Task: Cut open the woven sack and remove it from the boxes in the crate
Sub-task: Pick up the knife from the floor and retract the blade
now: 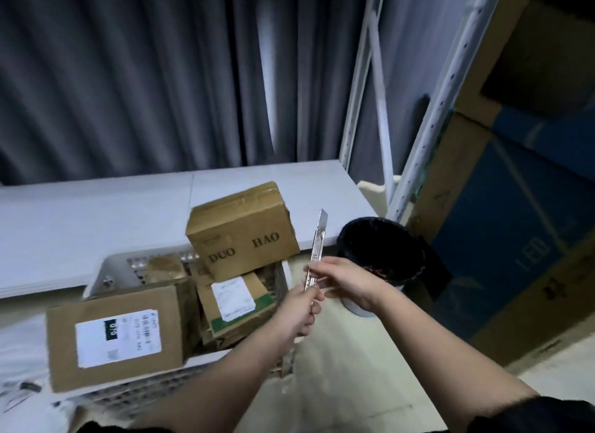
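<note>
Looking like a stockroom or warehouse back corner: white metal shelving (pixel 428 136) is standing at 2 o'clock, big flat LED cartons (pixel 515 226) are leaning at 3, labelled shipping boxes (pixel 116 332) are piling up in a plastic crate (pixel 106 275) at 8, grey curtains (pixel 128 78) are hanging at 12.

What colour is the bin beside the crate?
Black: the bin shows best in the head view, right of the crate.

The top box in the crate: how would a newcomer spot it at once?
Start at the white crate in front of the grey table. The cardboard box sits tilted atop the pile, beside the raised utility knife. It alone reads DUO HAO upside down; its neighbours carry white labels.
</note>
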